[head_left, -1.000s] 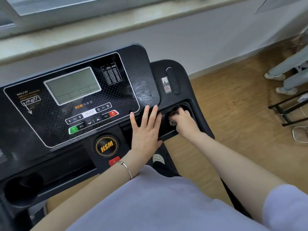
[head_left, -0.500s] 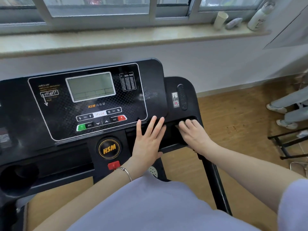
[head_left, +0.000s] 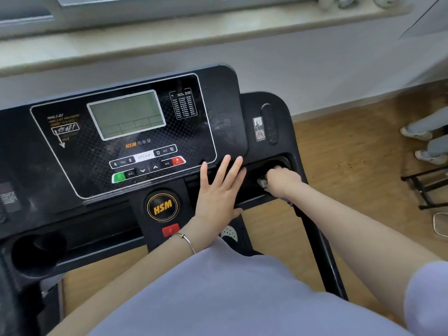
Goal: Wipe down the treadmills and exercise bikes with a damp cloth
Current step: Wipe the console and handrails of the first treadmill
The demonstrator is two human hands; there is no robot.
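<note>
A black treadmill console (head_left: pixel 218 112) with a grey screen and HSM badge fills the left and middle. My left hand (head_left: pixel 219 190) lies flat with straight fingers on the console's lower right edge. My right hand (head_left: pixel 282 181) is curled inside the right cup holder (head_left: pixel 283 162), gripping a small pale cloth (head_left: pixel 261 182) whose corner shows at the hand's left side. Most of the cloth is hidden by my fingers.
A second cup holder (head_left: pixel 36 253) sits at the console's lower left. A window sill (head_left: pixel 194 27) runs behind the machine. On the wooden floor at right are another person's feet (head_left: pixel 421 144) and a black metal frame (head_left: pixel 426 185).
My right hand has gone from lying over the cup holder's rim to a curled grip pushed down into the cup holder with the cloth. The left hand has stayed flat in place.
</note>
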